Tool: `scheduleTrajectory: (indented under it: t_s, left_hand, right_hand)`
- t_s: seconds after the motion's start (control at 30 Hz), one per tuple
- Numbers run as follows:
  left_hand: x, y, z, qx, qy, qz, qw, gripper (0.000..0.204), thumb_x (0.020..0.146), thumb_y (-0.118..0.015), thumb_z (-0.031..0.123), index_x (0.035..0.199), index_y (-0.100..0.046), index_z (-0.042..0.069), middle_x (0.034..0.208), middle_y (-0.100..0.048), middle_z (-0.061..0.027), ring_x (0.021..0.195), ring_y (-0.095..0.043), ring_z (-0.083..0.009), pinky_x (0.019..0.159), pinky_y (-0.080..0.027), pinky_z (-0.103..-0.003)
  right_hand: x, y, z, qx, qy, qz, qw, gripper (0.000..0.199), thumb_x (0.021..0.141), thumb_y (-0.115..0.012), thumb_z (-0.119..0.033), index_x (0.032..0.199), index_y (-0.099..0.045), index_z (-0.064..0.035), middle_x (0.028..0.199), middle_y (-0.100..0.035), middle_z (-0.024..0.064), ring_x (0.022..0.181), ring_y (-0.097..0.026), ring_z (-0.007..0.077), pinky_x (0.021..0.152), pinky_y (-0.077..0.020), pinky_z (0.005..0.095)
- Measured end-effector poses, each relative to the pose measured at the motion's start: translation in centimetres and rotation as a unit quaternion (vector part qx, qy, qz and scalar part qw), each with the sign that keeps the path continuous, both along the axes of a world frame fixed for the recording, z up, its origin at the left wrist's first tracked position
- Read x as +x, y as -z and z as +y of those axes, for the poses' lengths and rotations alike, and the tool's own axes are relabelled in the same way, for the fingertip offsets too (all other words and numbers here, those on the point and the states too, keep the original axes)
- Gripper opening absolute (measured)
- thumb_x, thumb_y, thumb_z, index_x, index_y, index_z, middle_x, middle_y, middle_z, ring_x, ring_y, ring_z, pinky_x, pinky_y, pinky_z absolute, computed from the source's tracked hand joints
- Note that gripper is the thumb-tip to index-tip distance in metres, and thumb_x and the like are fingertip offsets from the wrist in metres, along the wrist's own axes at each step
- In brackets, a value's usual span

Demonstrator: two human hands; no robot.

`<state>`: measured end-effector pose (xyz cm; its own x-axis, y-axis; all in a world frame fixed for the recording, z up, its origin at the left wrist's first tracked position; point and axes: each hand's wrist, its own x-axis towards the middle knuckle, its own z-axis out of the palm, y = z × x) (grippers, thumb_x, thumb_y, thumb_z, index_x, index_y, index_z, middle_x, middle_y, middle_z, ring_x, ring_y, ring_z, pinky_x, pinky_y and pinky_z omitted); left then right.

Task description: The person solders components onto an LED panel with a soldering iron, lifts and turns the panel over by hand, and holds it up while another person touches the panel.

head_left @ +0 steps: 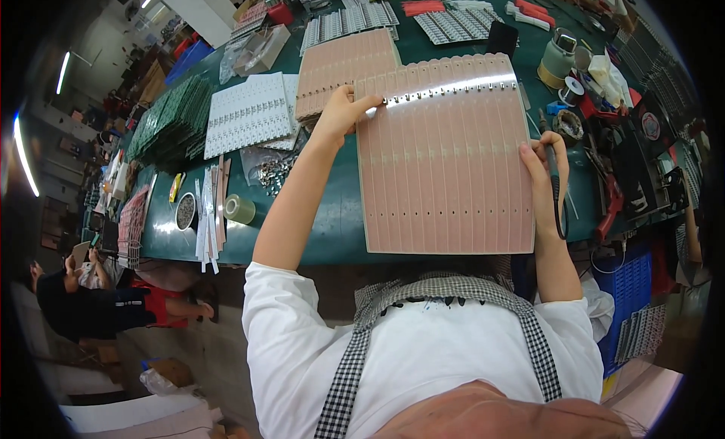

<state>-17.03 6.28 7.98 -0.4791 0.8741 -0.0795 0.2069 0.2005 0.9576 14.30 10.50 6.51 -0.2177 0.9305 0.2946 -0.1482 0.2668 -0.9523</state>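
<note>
A large pinkish circuit board panel (445,160), scored into long strips, is raised in front of me above the table's near edge. A row of small metal parts runs along its far side. My left hand (343,114) pinches the panel's far left edge between thumb and fingers. At its right edge, my right hand (542,163) has the thumb against the board. Those same fingers are wrapped round a dark-handled soldering iron (554,171), whose cord hangs down. Just beyond my left hand lies a stack of similar pink panels (347,54).
White boards (248,114) and a pile of green boards (170,122) lie on the left of the green table (317,227). Nearer are a cup of small parts (186,211) and a tape roll (239,209). A solder spool (572,88) and a flask (557,58) stand right.
</note>
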Motion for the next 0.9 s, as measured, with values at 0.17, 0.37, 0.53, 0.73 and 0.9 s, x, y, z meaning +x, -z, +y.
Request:
scheduleTrajectory:
  t_s: [0.17, 0.37, 0.53, 0.73, 0.9]
  left_hand:
    - [0.12, 0.13, 0.01, 0.018, -0.012, 0.01, 1.0, 0.041, 0.069, -0.07, 0.025, 0.095, -0.053, -0.002, 0.068, -0.05, -0.003, 0.052, -0.046, -0.0089, 0.04, -0.031, -0.023]
    - [0.26, 0.17, 0.01, 0.031, -0.009, -0.003, 0.999, 0.041, 0.07, -0.07, 0.024, 0.096, -0.053, -0.003, 0.069, -0.051, -0.0032, 0.054, -0.049, -0.0093, 0.041, -0.034, -0.023]
    - [0.5, 0.2, 0.03, 0.025, -0.001, 0.004, 1.0, 0.041, 0.071, -0.069, 0.024, 0.097, -0.053, -0.003, 0.073, -0.054, -0.0045, 0.056, -0.051, -0.0098, 0.042, -0.037, -0.023]
    - [0.46, 0.33, 0.07, 0.019, 0.002, 0.006, 1.0, 0.043, 0.072, -0.069, 0.024, 0.101, -0.053, -0.003, 0.077, -0.056, -0.0058, 0.063, -0.055, -0.0119, 0.046, -0.041, -0.024]
    - [0.07, 0.17, 0.25, -0.013, 0.007, 0.022, 1.0, 0.051, 0.073, -0.068, 0.028, 0.109, -0.05, -0.003, 0.09, -0.057, -0.0078, 0.075, -0.06, -0.0155, 0.056, -0.05, -0.028]
  right_hand:
    - [-0.01, 0.04, 0.04, 0.008, -0.003, 0.009, 1.0, 0.021, 0.083, -0.059, -0.008, 0.095, -0.042, -0.0068, 0.08, -0.054, 0.0028, 0.075, -0.046, 0.0065, 0.074, -0.0368, 0.0205]
    - [-0.07, -0.28, -0.09, 0.008, -0.003, 0.008, 1.0, 0.021, 0.083, -0.059, -0.007, 0.095, -0.042, -0.0067, 0.079, -0.054, 0.0031, 0.075, -0.047, 0.0065, 0.074, -0.0367, 0.0201]
    - [-0.08, -0.27, -0.03, 0.007, -0.006, 0.018, 1.0, 0.02, 0.083, -0.058, -0.007, 0.095, -0.042, -0.0067, 0.079, -0.055, 0.0031, 0.075, -0.047, 0.0063, 0.073, -0.037, 0.0201]
    - [-0.23, -0.05, 0.1, 0.002, -0.005, 0.019, 1.0, 0.021, 0.082, -0.058, -0.006, 0.095, -0.042, -0.0066, 0.079, -0.054, 0.0029, 0.075, -0.047, 0.0066, 0.072, -0.0368, 0.0201]
    - [-0.25, -0.08, 0.27, -0.015, -0.017, 0.022, 0.999, 0.021, 0.082, -0.058, -0.008, 0.095, -0.041, -0.0072, 0.079, -0.052, 0.002, 0.076, -0.045, 0.0064, 0.074, -0.0357, 0.0202]
